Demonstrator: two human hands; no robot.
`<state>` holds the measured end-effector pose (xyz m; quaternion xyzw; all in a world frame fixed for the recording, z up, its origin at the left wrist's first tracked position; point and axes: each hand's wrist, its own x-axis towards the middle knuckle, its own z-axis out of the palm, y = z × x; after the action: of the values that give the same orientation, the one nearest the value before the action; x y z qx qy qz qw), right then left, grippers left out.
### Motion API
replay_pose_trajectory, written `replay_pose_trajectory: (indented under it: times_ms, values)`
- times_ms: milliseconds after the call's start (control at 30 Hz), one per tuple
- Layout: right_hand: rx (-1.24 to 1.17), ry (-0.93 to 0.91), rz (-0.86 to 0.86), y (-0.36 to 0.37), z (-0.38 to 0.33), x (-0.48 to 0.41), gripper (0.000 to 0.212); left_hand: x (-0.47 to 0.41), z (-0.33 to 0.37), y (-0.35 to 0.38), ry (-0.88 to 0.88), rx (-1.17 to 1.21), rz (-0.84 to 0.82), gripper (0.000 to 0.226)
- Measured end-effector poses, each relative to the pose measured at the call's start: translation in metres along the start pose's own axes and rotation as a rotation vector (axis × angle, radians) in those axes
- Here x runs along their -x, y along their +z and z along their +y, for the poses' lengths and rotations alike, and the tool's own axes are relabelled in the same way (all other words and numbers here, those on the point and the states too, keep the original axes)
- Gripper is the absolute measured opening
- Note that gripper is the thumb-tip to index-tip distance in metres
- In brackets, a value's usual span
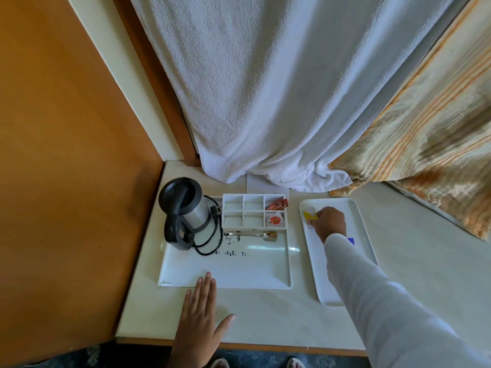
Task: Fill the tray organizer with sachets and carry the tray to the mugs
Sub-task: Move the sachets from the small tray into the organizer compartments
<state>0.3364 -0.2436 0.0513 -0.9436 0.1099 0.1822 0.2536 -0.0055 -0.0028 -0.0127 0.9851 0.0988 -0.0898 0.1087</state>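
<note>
Your right hand (330,223) reaches onto the narrow white side tray (364,235), its fingers (317,216) curled down on a yellow sachet (309,215) at the tray's far left corner; whether they have pinched it yet cannot be told. A blue sachet (351,240) peeks out beside your sleeve on the same tray. Your left hand (198,318) lies flat on the counter (265,314), fingers spread and holding nothing, their tips at the near rim of the large white tray (225,269). At that tray's far side sits the six-compartment organizer (253,211): red sachets (276,204) and a round-labelled packet (275,219) fill the two right compartments, the other four look empty. A kettle (183,212) stands to its left, a spoon (255,235) just in front. The sachets are probably light, thin and crinkly, so pinch one by its edge. The loaded tray will likely feel heavier on the kettle side; grip both short ends.
</note>
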Motion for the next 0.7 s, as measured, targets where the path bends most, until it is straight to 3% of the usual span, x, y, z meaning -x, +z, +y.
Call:
replay_pose_trajectory:
  times_ms: [200, 367, 533, 633, 700]
  values:
    - [-0.342, 0.074, 0.007, -0.022, -0.003, 0.01, 0.015, 0.0, 0.0, 0.001, 0.008, 0.011, 0.022, 0.095]
    - [-0.61, -0.095, -0.026, -0.03, -0.047, 0.03, 0.027, 0.0, 0.002, 0.0, -0.008, 0.005, 0.008, 0.095]
    - [-0.117, -0.442, 0.022, -0.01, -0.115, 0.046, 0.015, -0.001, 0.0, -0.003, -0.001, 0.023, -0.001, 0.094]
    - [0.178, -0.591, -0.046, 0.0, -0.143, 0.047, 0.005, 0.0, -0.002, -0.005, 0.004, 0.025, -0.007, 0.093]
    - [0.36, -0.655, -0.09, 0.004, -0.158, 0.047, 0.018, 0.0, -0.003, -0.006, 0.005, 0.026, -0.009, 0.092]
